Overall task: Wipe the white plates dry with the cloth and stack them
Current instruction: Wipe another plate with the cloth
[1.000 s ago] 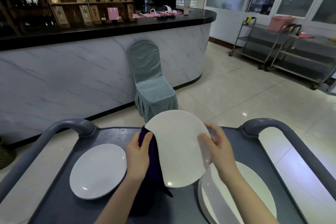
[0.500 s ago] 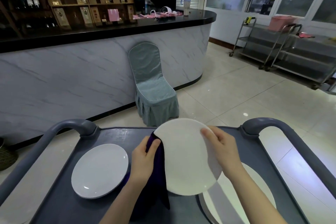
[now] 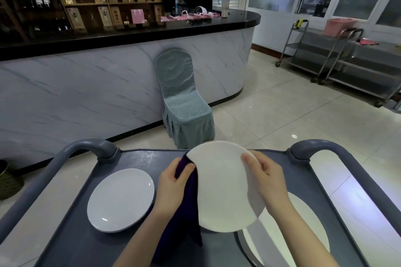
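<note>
Wiping step in hand. The held plate [image 3: 223, 186] is up off the worktop [image 3: 71, 236], tilted, its pale face toward the camera. The right hand [image 3: 267, 178] grips its right rim, fingers curled over the face. The left hand [image 3: 173, 182] grips the dark cloth [image 3: 186, 201] at the held plate's left rim, thumb pressing cloth onto the edge; the rest of the cloth hangs down behind and below the held plate to the worktop.

The left plate [image 3: 120, 199] lies flat on the worktop, well left of the held plate. The right plate [image 3: 310, 217] lies flat just below and right of it, partly hidden by the held plate and the right arm; whether it is one plate or a stack cannot be told.

Judged: this plate is not yet stacked. Next move calls for turning the held plate with the right hand while the cloth runs along the rim and faces, then laying it flat and centred on a flat plate, likely the right plate.
</note>
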`<state>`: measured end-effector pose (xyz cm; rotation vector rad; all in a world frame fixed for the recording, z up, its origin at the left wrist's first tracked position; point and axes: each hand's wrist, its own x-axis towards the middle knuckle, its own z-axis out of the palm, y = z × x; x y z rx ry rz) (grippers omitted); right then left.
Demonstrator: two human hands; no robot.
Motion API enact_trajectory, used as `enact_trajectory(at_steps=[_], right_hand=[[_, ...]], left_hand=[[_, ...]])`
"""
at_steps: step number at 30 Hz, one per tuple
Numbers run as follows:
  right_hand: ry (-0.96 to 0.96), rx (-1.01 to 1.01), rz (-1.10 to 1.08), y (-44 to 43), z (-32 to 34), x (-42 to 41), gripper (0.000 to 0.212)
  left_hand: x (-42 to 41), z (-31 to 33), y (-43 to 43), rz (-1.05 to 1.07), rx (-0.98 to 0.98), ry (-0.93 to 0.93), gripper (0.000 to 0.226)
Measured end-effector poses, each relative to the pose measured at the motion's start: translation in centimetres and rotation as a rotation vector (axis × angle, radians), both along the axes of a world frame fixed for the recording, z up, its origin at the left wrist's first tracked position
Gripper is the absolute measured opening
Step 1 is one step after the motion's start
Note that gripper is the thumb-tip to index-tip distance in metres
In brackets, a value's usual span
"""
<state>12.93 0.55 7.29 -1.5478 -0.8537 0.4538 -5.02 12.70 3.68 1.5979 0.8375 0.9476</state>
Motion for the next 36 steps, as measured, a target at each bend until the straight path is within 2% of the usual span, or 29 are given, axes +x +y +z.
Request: enact_trajectory(at_steps=[2, 4, 7, 9, 11, 13, 15, 18, 20, 21, 24, 26, 28, 31, 32, 33, 36], right_hand=[[0.052, 0.005, -0.036, -0.2, -0.3, -0.2, 0.028], [0.027, -0.015, -0.004, -0.3, -0.7, -0.4, 0.028], [-0.055, -0.036, 0.080, -0.2, -0.8, -0.5, 0.025], [-0.139, -0.090, 0.191, 0.1, -0.8, -0.9, 0.023], [-0.213, -0.154, 0.275, 0.5, -0.7, -1.3, 0.018], [-0.199, -0.134, 0.249, 0.5, -0.2, -1.0, 0.017], [-0.098, -0.041, 0.093, 0.4, 0.2, -0.5, 0.021], [0.253, 0.145, -0.227, 0.8, -0.5, -1.6, 0.025], [0.434, 0.167, -0.297, 1.1, -1.3, -3.0, 0.022], [0.440, 0.130, -0.284, 1.2, -1.6, -3.3, 0.020], [0.312, 0.028, -0.132, 0.6, -1.5, -2.0, 0.014], [0.167, -0.019, -0.003, 0.3, -0.6, -0.3, 0.026], [-0.058, -0.137, 0.127, 0.7, 0.5, 1.1, 0.034], [-0.367, -0.310, 0.352, 1.9, 1.3, 1.4, 0.013], [-0.401, -0.323, 0.396, 2.2, 1.3, 1.1, 0.005], [-0.409, -0.300, 0.412, 2.3, 1.1, 0.9, 0.008], [-0.233, -0.158, 0.317, 2.0, 0.8, 0.9, 0.014]], left_hand=[[-0.1, -0.6, -0.6, 0.073, -0.092, -0.038, 0.027], [-0.2, -0.8, -0.5, 0.071, -0.088, -0.017, 0.022], [-0.4, 0.0, 0.5, -0.022, 0.011, 0.030, 0.006], [-0.1, 0.7, 1.2, -0.134, 0.138, 0.140, 0.002], [0.5, 1.5, 1.4, -0.253, 0.254, 0.263, 0.008], [0.7, 1.9, 1.3, -0.264, 0.233, 0.243, 0.010], [0.4, 1.7, 1.1, -0.132, 0.142, 0.097, 0.015], [0.9, 0.2, -0.8, 0.177, -0.152, -0.104, 0.021], [1.7, -0.7, -2.0, 0.322, -0.315, -0.176, 0.018], [1.8, -0.9, -2.0, 0.365, -0.358, -0.190, 0.015], [0.8, -0.7, -0.6, 0.369, -0.299, -0.147, 0.012], [-0.1, -0.2, 0.4, 0.295, -0.130, -0.046, 0.014], [-0.4, 0.6, 0.9, 0.147, 0.031, 0.027, 0.013], [0.1, 1.5, 1.2, -0.094, 0.207, 0.139, 0.013], [0.2, 1.7, 1.2, -0.148, 0.233, 0.177, 0.011], [0.4, 1.7, 1.3, -0.172, 0.235, 0.195, 0.010], [0.2, 1.2, 1.1, -0.068, 0.122, 0.104, 0.009]])
